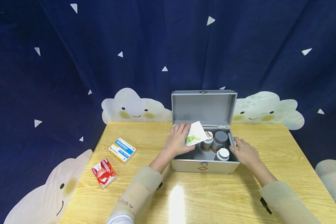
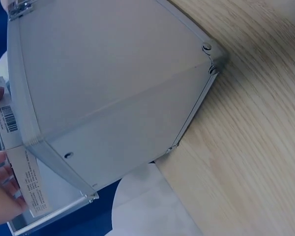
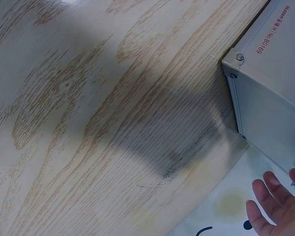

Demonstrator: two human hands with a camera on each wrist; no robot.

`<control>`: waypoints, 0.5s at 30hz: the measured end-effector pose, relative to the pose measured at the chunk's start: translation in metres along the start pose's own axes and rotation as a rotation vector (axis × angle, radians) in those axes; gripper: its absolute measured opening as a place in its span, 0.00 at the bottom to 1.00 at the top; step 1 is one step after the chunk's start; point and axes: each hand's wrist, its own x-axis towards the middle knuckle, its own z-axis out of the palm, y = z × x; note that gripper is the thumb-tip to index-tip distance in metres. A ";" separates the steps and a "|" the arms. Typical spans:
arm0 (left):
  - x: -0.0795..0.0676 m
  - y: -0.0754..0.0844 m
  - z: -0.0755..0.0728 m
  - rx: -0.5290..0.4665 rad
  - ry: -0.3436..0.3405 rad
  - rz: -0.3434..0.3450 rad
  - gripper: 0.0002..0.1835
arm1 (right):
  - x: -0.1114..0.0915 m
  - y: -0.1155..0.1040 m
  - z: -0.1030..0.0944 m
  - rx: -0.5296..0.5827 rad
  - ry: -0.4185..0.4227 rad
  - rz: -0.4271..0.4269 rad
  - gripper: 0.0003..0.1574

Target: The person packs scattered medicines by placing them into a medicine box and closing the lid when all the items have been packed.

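Observation:
My left hand [image 1: 179,140] grips a white medicine box [image 1: 196,133] with green print, tilted over the left part of an open silver medicine case [image 1: 184,165]. In the left wrist view, the fingers and thumb hold the medicine box [image 2: 27,179] at the case's rim, and a barcode shows on its side. Inside the case stand a white-capped bottle [image 1: 222,154], a grey-lidded jar [image 1: 220,140] and another labelled bottle [image 1: 207,143]. My right hand [image 1: 245,152] rests at the case's right rim; in the right wrist view its fingers [image 3: 270,196] are loosely spread beside the wall.
A blue-and-white medicine box [image 1: 122,150] and a red medicine box [image 1: 105,173] lie on the wooden table [image 1: 212,199] to the left. The case's lid [image 1: 203,107] stands raised at the back, before a dark blue curtain [image 1: 145,37].

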 end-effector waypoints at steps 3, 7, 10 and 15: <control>0.002 0.002 0.002 0.009 -0.018 0.029 0.48 | 0.000 0.000 0.000 -0.003 0.001 0.000 0.34; 0.003 0.005 0.006 0.022 -0.047 0.053 0.48 | 0.000 0.001 0.001 -0.008 0.003 -0.001 0.34; 0.003 0.007 0.008 0.030 -0.071 0.074 0.48 | 0.000 0.001 0.000 -0.013 0.003 -0.003 0.34; 0.004 0.009 0.014 0.034 -0.107 0.125 0.49 | 0.000 0.001 0.000 -0.027 0.001 -0.010 0.34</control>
